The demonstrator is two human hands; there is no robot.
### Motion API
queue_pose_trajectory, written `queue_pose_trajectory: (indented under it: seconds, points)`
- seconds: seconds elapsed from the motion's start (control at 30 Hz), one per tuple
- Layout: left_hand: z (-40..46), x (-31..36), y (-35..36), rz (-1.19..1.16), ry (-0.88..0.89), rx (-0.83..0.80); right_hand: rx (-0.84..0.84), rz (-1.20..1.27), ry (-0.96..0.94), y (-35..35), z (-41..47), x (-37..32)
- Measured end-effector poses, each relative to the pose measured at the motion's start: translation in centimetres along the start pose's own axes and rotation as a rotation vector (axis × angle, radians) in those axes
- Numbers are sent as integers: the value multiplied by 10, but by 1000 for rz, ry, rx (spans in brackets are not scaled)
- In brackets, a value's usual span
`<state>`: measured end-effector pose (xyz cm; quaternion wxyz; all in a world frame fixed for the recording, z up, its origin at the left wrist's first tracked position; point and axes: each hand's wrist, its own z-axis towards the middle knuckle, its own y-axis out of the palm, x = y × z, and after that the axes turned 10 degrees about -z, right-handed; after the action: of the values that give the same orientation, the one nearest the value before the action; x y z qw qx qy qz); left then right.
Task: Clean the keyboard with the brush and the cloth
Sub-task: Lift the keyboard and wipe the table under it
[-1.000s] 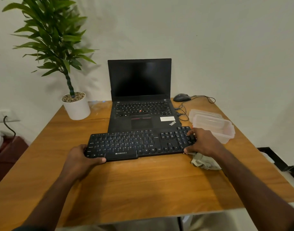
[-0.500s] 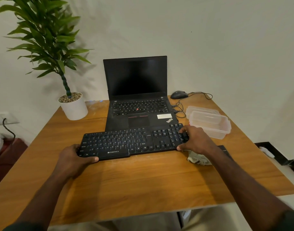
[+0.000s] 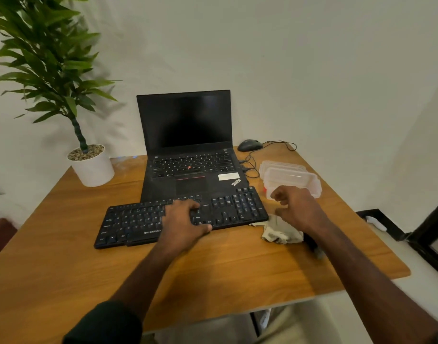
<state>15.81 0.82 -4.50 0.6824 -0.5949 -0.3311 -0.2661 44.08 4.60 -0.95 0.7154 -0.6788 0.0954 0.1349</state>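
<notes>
on wooden table point(image 3: 64, 256): black keyboard point(image 3: 138, 220) lying flat, angled, far edge overlapping laptop point(image 3: 188, 150) front. left hand point(image 3: 182, 224) rests palm-down on keyboard middle, fingers spread over keys, thumb at near edge, grasping nothing. right hand point(image 3: 296, 209) hovers just right of keyboard, fingers loosely curled, empty. crumpled cloth point(image 3: 280, 230) on table beneath right hand, touching keyboard's right corner. dark object, maybe brush point(image 3: 312, 243), partly hidden by right forearm. clear containers point(image 3: 291, 176) behind right hand. plant point(image 3: 89, 162) at far left, mouse point(image 3: 249, 145) at far right.

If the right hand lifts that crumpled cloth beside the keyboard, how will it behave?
The cloth lies bunched in soft folds, so it probably hangs limp and drapes. It looks thin, so likely light. One corner touches the keyboard, so it may drag there.
</notes>
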Motion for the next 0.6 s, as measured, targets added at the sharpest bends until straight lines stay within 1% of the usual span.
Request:
queue_pose_trajectory:
  seconds: [0.13,0.23,0.37,0.47,0.6]
  points:
    - [8,25,42,25,129,-115,-18,-162,25,-16,-12,27]
    - [16,41,60,69,240,-86,-44,-327,14,-13,-16,28]
    - [32,56,70,157,329,-39,-94,-510,-6,-1,-9,20]
    - [41,59,74,160,340,-61,-176,-534,10,8,-2,14]
    - [47,58,79,172,348,-91,-172,-435,15,16,4,9]
